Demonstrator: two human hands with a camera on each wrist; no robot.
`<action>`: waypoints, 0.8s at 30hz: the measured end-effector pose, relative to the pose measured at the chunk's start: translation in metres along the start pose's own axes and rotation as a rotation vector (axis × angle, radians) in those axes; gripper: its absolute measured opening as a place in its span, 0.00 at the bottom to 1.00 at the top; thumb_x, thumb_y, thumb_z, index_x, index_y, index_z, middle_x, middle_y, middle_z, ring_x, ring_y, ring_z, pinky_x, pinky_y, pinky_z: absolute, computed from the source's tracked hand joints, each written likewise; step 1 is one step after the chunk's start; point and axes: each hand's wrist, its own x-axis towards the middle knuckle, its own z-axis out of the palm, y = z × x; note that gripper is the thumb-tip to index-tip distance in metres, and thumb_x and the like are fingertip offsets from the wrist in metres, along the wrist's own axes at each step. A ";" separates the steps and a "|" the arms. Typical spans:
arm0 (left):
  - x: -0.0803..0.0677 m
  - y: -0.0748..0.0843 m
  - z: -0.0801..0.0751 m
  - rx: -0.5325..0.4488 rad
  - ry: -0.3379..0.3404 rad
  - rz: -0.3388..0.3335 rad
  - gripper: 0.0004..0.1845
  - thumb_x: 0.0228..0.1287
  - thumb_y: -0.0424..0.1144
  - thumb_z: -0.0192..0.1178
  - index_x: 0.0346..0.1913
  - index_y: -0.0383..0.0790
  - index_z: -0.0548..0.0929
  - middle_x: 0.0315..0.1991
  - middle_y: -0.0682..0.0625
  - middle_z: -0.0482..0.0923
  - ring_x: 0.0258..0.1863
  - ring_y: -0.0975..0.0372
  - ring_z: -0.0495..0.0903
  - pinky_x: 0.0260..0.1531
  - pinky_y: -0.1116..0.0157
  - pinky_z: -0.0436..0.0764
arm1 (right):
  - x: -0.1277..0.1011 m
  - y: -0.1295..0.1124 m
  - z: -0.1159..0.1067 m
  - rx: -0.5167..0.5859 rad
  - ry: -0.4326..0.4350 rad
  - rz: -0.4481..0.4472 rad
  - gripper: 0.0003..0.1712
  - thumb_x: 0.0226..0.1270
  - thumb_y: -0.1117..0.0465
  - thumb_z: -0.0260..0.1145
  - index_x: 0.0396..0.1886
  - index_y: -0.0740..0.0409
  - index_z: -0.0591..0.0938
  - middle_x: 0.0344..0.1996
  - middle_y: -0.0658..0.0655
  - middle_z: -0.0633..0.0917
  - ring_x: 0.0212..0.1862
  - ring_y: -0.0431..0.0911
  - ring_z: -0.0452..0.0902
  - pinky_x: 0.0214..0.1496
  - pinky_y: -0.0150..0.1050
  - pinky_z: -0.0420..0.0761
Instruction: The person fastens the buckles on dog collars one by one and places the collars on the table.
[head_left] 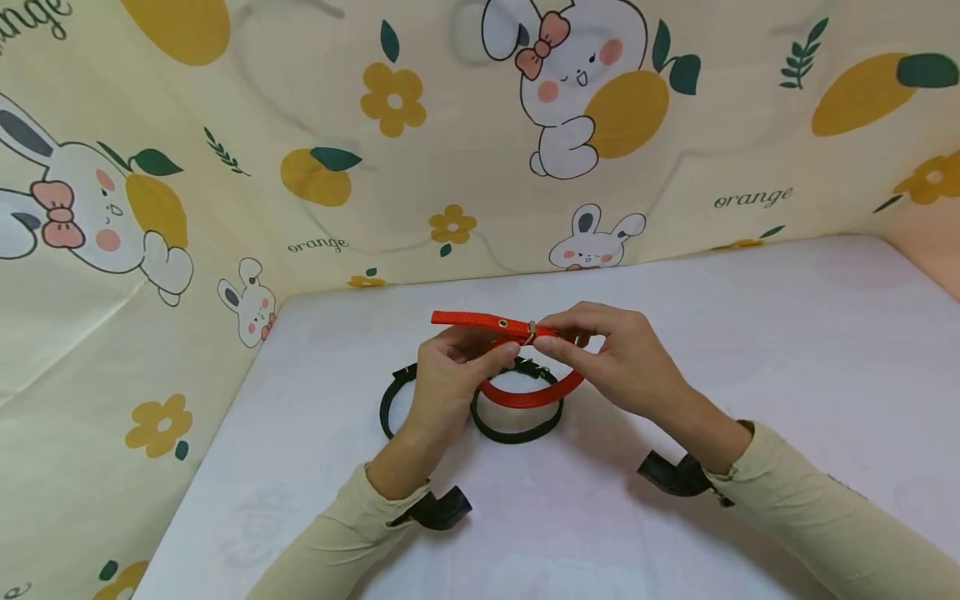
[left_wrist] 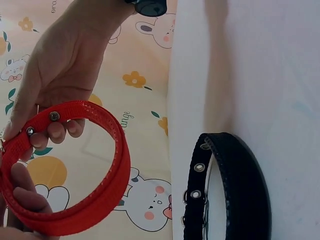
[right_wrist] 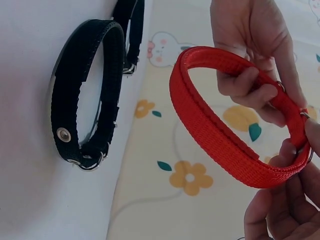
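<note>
- Left hand (head_left: 450, 379): raised off the table (head_left: 750, 333), fingers curled round the red collar (head_left: 525, 398), pinching the strap just left of its metal buckle (head_left: 530, 331). The free strap end with its eyelet sticks out to the left, past this hand.
- Red collar: held in the air between both hands; its loop hangs below them, toward the person. In the left wrist view (left_wrist: 75, 165) fingertips press the strap beside two eyelets.
- Right hand (head_left: 615, 358): thumb and fingers pinch the red collar right at the buckle, just right of the left hand, fingertips nearly meeting.
- Black collars: one (head_left: 390, 400) lies on the table under the left hand, half hidden; another (head_left: 517, 429) lies below and between both hands, closed in a loop. The red loop hangs partly in front of it.
- Behind the hands: cloth backdrop (head_left: 300, 125) printed with rabbits and oranges.
</note>
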 end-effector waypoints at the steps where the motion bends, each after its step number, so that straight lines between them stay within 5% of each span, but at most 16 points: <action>1: 0.000 0.000 0.000 -0.010 -0.002 0.003 0.14 0.64 0.31 0.66 0.52 0.34 0.84 0.38 0.53 0.87 0.36 0.59 0.83 0.44 0.65 0.84 | 0.000 0.000 0.000 0.006 -0.001 0.005 0.07 0.64 0.53 0.72 0.42 0.42 0.89 0.33 0.42 0.87 0.35 0.38 0.77 0.34 0.31 0.76; 9: 0.001 -0.001 0.000 -0.072 0.029 0.021 0.12 0.66 0.30 0.63 0.51 0.28 0.84 0.32 0.55 0.86 0.30 0.61 0.81 0.39 0.69 0.83 | 0.000 -0.002 0.000 0.029 -0.023 0.049 0.08 0.64 0.51 0.72 0.43 0.42 0.89 0.34 0.42 0.88 0.36 0.39 0.78 0.34 0.32 0.75; 17: 0.002 0.001 0.000 -0.073 0.135 -0.021 0.12 0.65 0.31 0.64 0.50 0.31 0.86 0.34 0.55 0.86 0.35 0.60 0.77 0.38 0.69 0.81 | 0.002 0.000 -0.002 0.014 -0.092 0.012 0.15 0.63 0.54 0.72 0.50 0.43 0.88 0.36 0.43 0.86 0.37 0.39 0.77 0.36 0.31 0.78; 24: 0.004 0.003 -0.002 -0.128 0.175 0.005 0.11 0.64 0.30 0.65 0.47 0.30 0.87 0.32 0.55 0.86 0.34 0.60 0.76 0.35 0.69 0.77 | 0.002 0.001 -0.005 0.023 -0.098 0.068 0.17 0.63 0.52 0.72 0.53 0.43 0.87 0.40 0.44 0.89 0.37 0.40 0.81 0.35 0.32 0.77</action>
